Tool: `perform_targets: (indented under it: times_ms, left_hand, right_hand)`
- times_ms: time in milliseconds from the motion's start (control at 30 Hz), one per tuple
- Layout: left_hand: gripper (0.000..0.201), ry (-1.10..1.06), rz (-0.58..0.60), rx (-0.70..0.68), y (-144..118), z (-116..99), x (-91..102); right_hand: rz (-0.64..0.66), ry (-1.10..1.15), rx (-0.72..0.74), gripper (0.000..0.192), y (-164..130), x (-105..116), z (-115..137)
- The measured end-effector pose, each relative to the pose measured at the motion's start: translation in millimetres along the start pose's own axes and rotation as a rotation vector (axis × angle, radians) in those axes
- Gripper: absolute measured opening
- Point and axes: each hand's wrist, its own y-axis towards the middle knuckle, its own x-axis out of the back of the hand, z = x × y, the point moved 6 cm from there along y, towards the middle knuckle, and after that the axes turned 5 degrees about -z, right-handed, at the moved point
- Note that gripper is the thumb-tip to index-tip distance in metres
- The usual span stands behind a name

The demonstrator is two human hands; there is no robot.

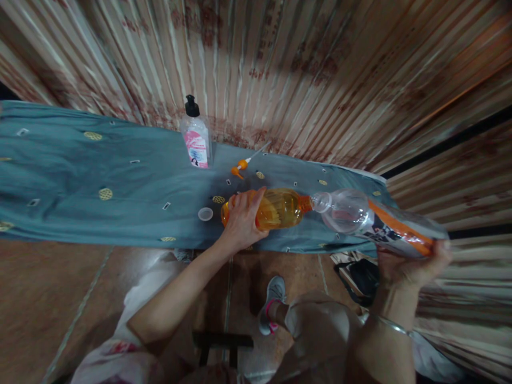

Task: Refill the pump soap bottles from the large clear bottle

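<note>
Knees and a grey shoe [273,298] sit lowest. Left hand [241,220], grip wrapped round the orange bottle [276,208], holds it sideways on the cloth-covered counter [80,181], near its front edge. Right hand [412,265] clasps the clear bottle [372,217], mouths touching. Pump bottle [196,136], loose pump [241,167], cap [205,214] lie nearby; open cloth leftward.
</note>
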Motion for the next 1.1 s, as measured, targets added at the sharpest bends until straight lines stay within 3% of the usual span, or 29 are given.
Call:
perform_targets:
  times_ms: [1100]
  left_hand:
    - [0.097,0.002,-0.004,0.0,-0.1,0.6,-0.9]
  right_hand:
    - [-0.009,-0.039,-0.011,0.039,-3.6,-4.9,2.9]
